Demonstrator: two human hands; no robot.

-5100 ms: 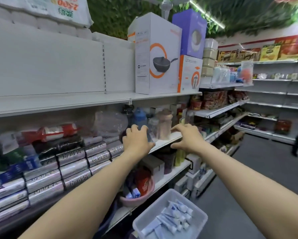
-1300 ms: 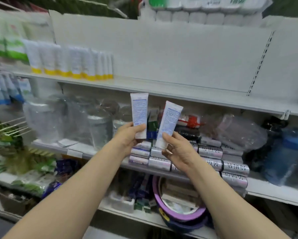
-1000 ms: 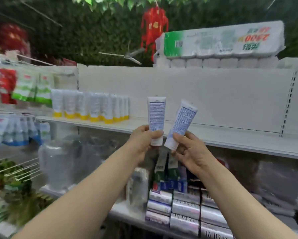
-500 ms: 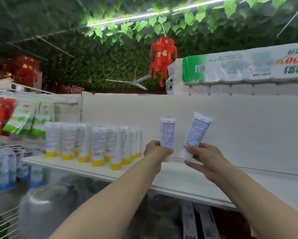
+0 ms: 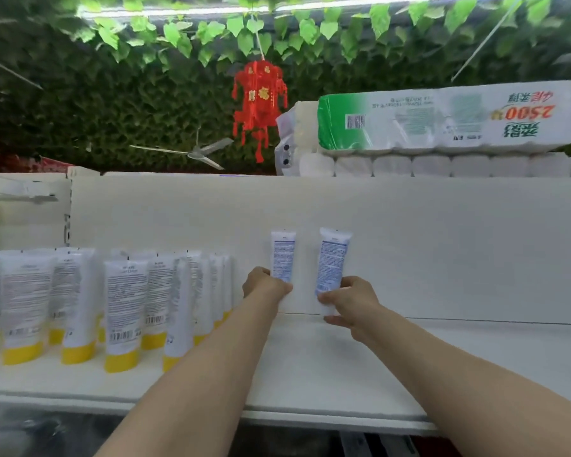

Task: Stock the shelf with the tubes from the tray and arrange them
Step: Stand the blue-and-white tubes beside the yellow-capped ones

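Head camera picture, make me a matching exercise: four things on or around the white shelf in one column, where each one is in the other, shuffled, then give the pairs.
Things:
1. white tube with blue print in the left hand
2. white tubes with yellow caps
3. red paper lantern
4. green and white pack of paper rolls

Places:
A. lying on top of the shelving unit, right side
B. standing in rows on the left part of the white shelf
C. hanging from the leafy ceiling
D. held upright near the shelf's back panel, just right of the rows

Pairs: 1-D, 2-B, 3-C, 4-A
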